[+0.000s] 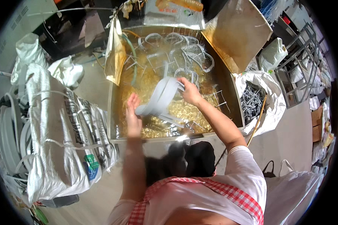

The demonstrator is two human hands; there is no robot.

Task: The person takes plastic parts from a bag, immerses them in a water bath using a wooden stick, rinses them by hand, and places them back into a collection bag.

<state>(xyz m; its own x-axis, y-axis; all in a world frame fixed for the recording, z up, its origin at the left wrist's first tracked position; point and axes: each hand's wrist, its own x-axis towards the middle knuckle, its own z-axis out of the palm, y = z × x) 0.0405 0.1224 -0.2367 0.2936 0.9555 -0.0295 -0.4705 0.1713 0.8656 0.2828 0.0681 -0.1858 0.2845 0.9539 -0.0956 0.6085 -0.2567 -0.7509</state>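
Observation:
A looped bundle of translucent white plastic strips [159, 98] hangs tilted over a metal tank [154, 140] of yellowish water. My right hand [190, 92] is closed round the bundle's upper right side. At the bundle's lower left end is my left hand [133, 115], its fingers stretched upward and apart; whether it touches the strips I cannot tell. More clear, looped strips [199, 56] lie in the water at the far side. Thin white stick-like pieces [222, 100] float near the right wall and around the middle.
A white woven sack [58, 150] with coiled strips [11, 131] stands at the left. To the tank's right, an open sack [268, 123] holds grey stick-like pieces [252, 100]. A stained board [240, 33] leans over the far right corner, and a green hose [133, 56] enters at far left.

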